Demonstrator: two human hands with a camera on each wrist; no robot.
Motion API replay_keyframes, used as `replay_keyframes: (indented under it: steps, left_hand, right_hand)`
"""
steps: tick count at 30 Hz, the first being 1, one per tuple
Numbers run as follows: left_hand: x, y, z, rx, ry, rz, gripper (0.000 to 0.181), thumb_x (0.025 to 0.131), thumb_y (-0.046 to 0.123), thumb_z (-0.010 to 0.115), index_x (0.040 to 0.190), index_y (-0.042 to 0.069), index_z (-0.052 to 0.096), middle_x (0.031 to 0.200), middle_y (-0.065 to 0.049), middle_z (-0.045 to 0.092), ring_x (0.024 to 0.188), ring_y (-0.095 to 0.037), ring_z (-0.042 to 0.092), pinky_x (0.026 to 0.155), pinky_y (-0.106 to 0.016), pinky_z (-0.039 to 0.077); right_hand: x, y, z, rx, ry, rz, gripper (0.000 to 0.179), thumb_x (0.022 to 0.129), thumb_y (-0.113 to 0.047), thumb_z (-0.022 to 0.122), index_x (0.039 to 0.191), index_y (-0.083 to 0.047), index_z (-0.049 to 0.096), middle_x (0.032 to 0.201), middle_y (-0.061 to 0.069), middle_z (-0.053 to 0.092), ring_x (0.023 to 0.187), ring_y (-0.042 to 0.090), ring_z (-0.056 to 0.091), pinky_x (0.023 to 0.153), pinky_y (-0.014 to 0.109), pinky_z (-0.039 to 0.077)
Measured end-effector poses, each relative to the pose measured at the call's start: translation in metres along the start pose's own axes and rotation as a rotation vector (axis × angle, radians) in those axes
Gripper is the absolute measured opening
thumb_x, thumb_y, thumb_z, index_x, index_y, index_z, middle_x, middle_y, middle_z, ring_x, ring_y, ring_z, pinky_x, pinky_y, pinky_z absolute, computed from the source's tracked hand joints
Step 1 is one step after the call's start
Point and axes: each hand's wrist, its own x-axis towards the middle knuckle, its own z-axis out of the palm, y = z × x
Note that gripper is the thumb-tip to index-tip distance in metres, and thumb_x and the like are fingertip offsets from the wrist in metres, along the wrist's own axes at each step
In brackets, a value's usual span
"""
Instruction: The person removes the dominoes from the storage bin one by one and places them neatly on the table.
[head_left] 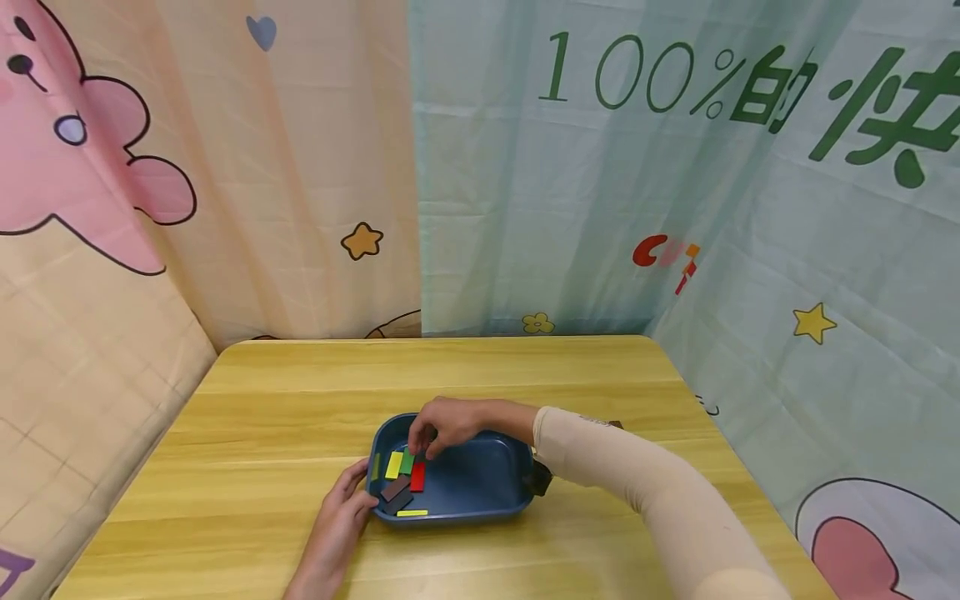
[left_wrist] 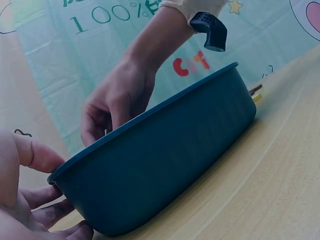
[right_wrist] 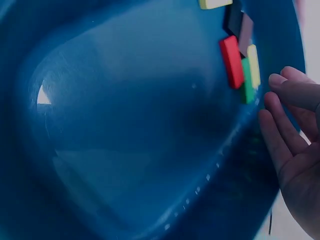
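A blue plastic basin stands on the table. My left hand grips its left end, the thumb on the rim and the fingers against the outer wall, as the left wrist view shows. My right hand reaches over the back rim into the left part, fingers bent downward. In the right wrist view its fingertips are near a green block and a yellow block, with nothing visible between them. Beside these lie a red block, a brown block and a black block. Another yellow block lies along the front wall.
The wood-grain table is ringed by printed curtains. A black device is worn at the right cuff. Beyond the basin's right end, a small brown piece and a yellow piece show on the table.
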Motion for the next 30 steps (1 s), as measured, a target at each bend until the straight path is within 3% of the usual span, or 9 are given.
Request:
replay_keyframes:
  steps: [7, 17, 24, 30]
  left_hand:
    - [0.000, -0.001, -0.002, -0.004, -0.002, 0.010, 0.061, 0.096, -0.004, 0.046, 0.155, -0.003, 0.032, 0.162, -0.023, 0.026, 0.136, -0.029, 0.038, 0.091, -0.017, 0.044]
    - [-0.002, -0.001, -0.002, -0.007, 0.004, 0.024, 0.060, 0.095, -0.005, 0.047, 0.153, -0.003, 0.035, 0.160, -0.022, 0.030, 0.131, -0.028, 0.043, 0.092, -0.019, 0.044]
    - [-0.002, -0.001, -0.001, -0.004, 0.001, 0.027, 0.060, 0.094, -0.004, 0.047, 0.153, -0.004, 0.036, 0.160, -0.023, 0.031, 0.131, -0.030, 0.044, 0.092, -0.020, 0.044]
    - [-0.002, -0.001, -0.001, -0.002, -0.001, 0.024, 0.061, 0.095, -0.003, 0.048, 0.154, -0.004, 0.035, 0.160, -0.023, 0.029, 0.132, -0.030, 0.043, 0.091, -0.019, 0.044]
  right_hand:
    - [0.015, 0.002, 0.014, -0.072, -0.071, -0.021, 0.024, 0.091, -0.001, 0.076, 0.115, -0.006, 0.077, 0.105, -0.005, 0.072, 0.094, -0.003, 0.062, 0.086, 0.012, 0.047]
    - [0.020, 0.004, 0.024, -0.219, -0.067, -0.013, 0.022, 0.088, -0.006, 0.082, 0.110, -0.011, 0.078, 0.092, -0.011, 0.068, 0.083, -0.002, 0.059, 0.078, 0.010, 0.045]
    - [0.021, 0.004, 0.025, -0.255, -0.086, -0.015, 0.017, 0.088, -0.008, 0.082, 0.105, -0.011, 0.078, 0.094, -0.010, 0.061, 0.085, 0.000, 0.055, 0.077, 0.010, 0.044]
    - [0.020, 0.000, 0.024, -0.256, -0.112, 0.030, 0.015, 0.087, -0.009, 0.084, 0.094, -0.014, 0.072, 0.087, -0.010, 0.061, 0.080, 0.003, 0.052, 0.072, 0.012, 0.042]
